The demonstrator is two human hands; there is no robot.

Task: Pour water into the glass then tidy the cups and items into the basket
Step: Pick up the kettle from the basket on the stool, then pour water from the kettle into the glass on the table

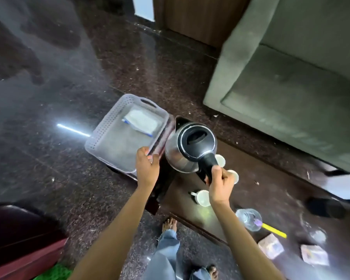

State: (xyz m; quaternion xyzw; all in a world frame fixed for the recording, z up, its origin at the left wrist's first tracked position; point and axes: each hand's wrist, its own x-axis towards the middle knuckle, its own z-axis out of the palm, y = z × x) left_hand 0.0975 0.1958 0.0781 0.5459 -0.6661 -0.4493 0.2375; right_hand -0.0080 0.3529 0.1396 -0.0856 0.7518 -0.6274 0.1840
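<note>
My right hand (220, 182) grips the black handle of a steel kettle (187, 146), which hangs in the air over the left end of the dark wooden table (251, 184). A flat dark reddish item (161, 136) stands on edge against the right rim of the pale perforated basket (101, 130), and my left hand (147, 166) holds its near end. Inside the basket lies a white packet (141, 123). Three white cups (203, 198) sit on the table near the kettle. A clear glass (249, 219) stands further right.
A yellow stick (274, 230), two sachets (271, 248) and a black object (325, 207) lie on the table's right part. A green sofa (281, 77) fills the upper right. Maroon furniture (18, 239) is at the lower left. The floor is polished dark stone.
</note>
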